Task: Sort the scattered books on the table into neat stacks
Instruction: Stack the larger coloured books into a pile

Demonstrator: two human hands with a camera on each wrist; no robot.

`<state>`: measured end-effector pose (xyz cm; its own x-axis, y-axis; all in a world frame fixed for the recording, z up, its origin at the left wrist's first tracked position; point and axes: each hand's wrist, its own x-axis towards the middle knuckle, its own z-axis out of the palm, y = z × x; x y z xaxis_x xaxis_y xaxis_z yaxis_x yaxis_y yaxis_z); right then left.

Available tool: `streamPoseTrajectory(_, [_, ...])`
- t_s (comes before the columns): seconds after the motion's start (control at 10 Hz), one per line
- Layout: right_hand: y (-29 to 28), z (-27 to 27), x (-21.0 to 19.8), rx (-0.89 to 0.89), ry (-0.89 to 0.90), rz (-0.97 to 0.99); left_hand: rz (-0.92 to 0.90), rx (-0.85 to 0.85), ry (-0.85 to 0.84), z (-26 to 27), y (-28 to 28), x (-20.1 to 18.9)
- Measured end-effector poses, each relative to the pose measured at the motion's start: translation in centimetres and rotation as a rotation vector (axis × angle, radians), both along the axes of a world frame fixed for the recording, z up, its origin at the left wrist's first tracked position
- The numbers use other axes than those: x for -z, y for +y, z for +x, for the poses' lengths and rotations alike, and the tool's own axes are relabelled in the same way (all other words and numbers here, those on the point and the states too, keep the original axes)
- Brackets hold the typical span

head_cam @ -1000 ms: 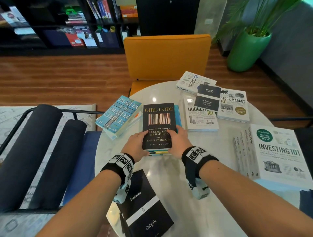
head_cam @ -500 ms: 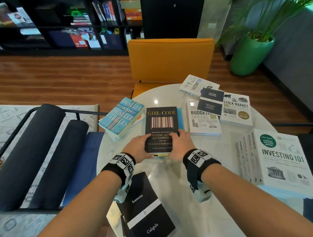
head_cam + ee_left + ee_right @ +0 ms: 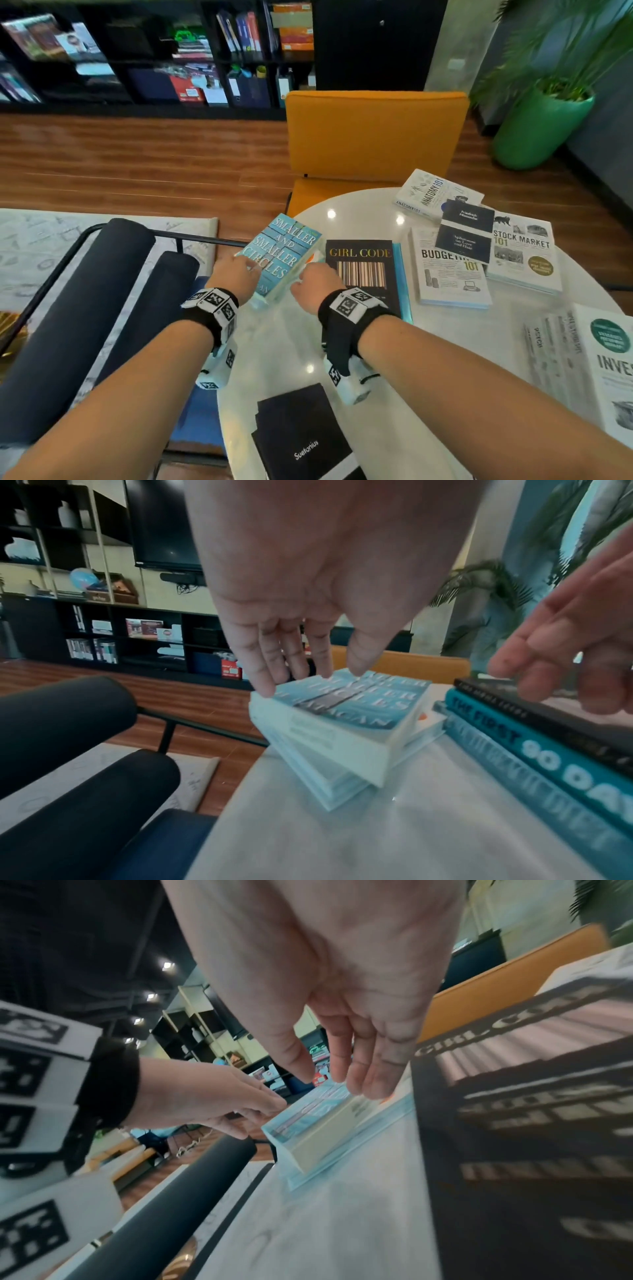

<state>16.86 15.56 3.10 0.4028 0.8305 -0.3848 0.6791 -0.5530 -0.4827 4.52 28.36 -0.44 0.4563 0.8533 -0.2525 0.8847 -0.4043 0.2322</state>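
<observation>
At table's left edge, both open hands (left hand (image 3: 236, 274), right hand (image 3: 317, 286)) flank blue book (image 3: 282, 253).

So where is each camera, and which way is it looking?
Head: worn on the head, looking down at the table; shows both forearms, the left hand and the right hand.
Left wrist: on that wrist, looking along the straight fingers at the blue book.
Right wrist: on that wrist, looking leftward past its own fingers.
Shared: every view shows the blue book and the Girl Code book.
</observation>
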Motion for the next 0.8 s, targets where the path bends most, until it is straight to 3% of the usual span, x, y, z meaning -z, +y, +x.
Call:
streamPoseTrajectory(0.1, [2.4,-1.1,1.0,-0.014,0.037,-0.066,0.004,-0.005,0.183,-0.4,1.9,1.7])
streamPoseTrajectory(0.4, [5.9,-2.4,3.8,0.241,0.296,-0.107,-0.185,-0.106,0.002,-0.8,4.9,4.7])
streamPoseTrajectory(0.6, [6.1,-3.2,4.7,0.390,0.411,-0.072,-0.165,-0.087,0.040,-1.1,5.0,4.3])
streamPoseTrajectory(0.7, [5.9,-3.2,5.0,0.443,0.480,-0.051,-0.202,-0.052,-0.047,-1.1,4.4,3.4])
streamPoseTrajectory(0.8, [5.5,-3.2,4.3,0.453,0.552,-0.017,-0.154,-0.135,-0.078,-1.5,3.7,2.7])
